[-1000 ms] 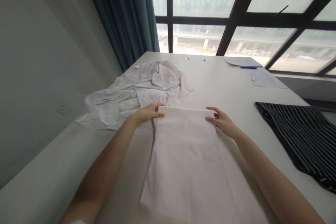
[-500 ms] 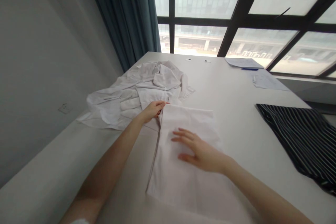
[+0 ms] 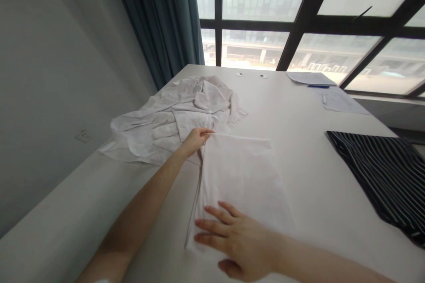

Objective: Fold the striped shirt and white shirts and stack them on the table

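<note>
1. Left hand (image 3: 196, 140), fingers pressed together, at far corner of a folded white cloth (image 3: 242, 181); whether it pinches is unclear.
2. Right hand (image 3: 239, 243) spread flat on the cloth's near end.
3. Crumpled white shirt (image 3: 172, 117) just beyond left hand.

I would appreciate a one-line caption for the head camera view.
Left hand at the corner of a folded white cloth, right hand spread on it, on a white table.

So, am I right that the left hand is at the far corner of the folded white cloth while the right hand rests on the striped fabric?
Not quite: the head view shows the right hand on the near end of the folded white cloth.
</note>
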`<state>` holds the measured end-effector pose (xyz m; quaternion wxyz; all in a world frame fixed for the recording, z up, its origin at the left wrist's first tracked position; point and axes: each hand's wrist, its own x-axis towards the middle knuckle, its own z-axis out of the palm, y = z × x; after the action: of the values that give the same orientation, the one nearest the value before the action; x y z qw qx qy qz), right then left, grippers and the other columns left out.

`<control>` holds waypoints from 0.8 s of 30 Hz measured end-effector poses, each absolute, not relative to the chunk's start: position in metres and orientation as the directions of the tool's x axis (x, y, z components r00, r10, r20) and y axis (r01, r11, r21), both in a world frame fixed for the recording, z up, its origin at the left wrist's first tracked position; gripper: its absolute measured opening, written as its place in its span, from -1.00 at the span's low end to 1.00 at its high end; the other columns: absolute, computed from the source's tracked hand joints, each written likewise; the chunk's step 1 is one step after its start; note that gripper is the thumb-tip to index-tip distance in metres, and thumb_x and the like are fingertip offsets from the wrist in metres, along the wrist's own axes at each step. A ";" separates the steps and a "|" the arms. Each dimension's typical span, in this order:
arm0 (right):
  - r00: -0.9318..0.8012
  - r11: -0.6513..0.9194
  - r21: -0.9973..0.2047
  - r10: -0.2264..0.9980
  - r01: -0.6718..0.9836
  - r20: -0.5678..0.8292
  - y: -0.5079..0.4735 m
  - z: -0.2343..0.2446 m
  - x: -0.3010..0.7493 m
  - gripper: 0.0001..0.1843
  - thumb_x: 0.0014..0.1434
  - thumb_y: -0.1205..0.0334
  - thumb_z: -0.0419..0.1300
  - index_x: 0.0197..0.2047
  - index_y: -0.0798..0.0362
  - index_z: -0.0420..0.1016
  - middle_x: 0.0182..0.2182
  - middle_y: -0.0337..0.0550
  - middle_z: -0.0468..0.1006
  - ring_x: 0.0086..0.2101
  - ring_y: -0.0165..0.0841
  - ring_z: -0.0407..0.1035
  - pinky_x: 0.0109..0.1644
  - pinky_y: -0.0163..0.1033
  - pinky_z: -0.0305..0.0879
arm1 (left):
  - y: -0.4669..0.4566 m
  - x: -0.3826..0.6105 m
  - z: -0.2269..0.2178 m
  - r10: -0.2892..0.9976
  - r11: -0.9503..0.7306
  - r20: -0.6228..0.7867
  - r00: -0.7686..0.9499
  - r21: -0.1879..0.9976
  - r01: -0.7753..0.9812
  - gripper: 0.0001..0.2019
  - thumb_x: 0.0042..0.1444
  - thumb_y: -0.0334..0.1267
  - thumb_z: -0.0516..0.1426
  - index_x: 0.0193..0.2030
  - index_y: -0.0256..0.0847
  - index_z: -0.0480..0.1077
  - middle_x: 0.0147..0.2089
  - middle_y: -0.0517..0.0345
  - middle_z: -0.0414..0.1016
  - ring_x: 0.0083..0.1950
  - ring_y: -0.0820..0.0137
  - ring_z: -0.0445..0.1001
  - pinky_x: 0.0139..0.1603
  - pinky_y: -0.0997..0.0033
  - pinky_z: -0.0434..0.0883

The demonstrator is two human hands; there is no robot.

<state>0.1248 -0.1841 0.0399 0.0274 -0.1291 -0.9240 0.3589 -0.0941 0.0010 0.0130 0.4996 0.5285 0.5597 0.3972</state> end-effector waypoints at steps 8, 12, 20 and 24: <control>-0.875 0.851 -0.381 0.451 0.362 0.176 -0.215 0.015 0.122 -0.54 0.34 0.23 0.02 0.25 0.21 0.32 0.20 0.04 0.41 0.24 -0.18 0.19 0.29 -0.16 0.18 | -0.001 -0.098 0.020 0.977 0.190 -0.204 0.062 0.964 0.187 -0.77 -0.03 -0.19 0.25 -0.25 -0.23 0.38 -0.55 0.35 0.31 -0.57 0.55 0.21 -0.57 0.58 0.09; -0.841 0.882 -0.303 0.449 0.361 0.302 -0.225 0.004 0.125 -0.63 0.35 0.30 -0.02 0.12 0.29 0.40 -0.01 0.12 0.57 0.08 -0.13 0.39 0.12 -0.14 0.37 | -0.002 -0.104 0.025 0.966 0.201 -0.230 0.123 0.957 0.210 -0.68 -0.06 -0.07 0.28 -0.29 -0.19 0.30 -0.54 0.37 0.25 -0.59 0.57 0.16 -0.60 0.60 0.01; -0.725 0.652 -0.650 0.653 0.391 0.219 -0.218 0.031 0.134 -0.70 0.38 0.28 -0.05 0.00 0.07 0.47 -0.11 -0.10 0.64 -0.11 -0.36 0.53 -0.01 -0.33 0.43 | 0.001 -0.106 0.018 0.972 0.113 -0.164 0.169 0.954 0.278 -0.70 -0.07 -0.05 0.24 -0.45 -0.29 0.38 -0.60 0.34 0.18 -0.59 0.59 0.11 -0.59 0.57 0.00; -0.779 0.728 -0.614 0.562 0.304 0.280 -0.221 0.027 0.138 -0.67 0.39 0.31 -0.06 0.10 0.12 0.42 -0.05 -0.05 0.62 0.03 -0.35 0.45 0.14 -0.29 0.36 | 0.003 -0.104 0.015 0.979 0.113 -0.157 0.132 0.950 0.292 -0.75 -0.08 -0.12 0.25 -0.44 -0.31 0.42 -0.63 0.33 0.20 -0.62 0.59 0.09 -0.59 0.55 -0.01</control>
<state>0.1382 -0.2206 0.0272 0.2301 -0.2405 -0.9006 0.2796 -0.1036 0.0028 0.0146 0.4933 0.5679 0.5596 0.3478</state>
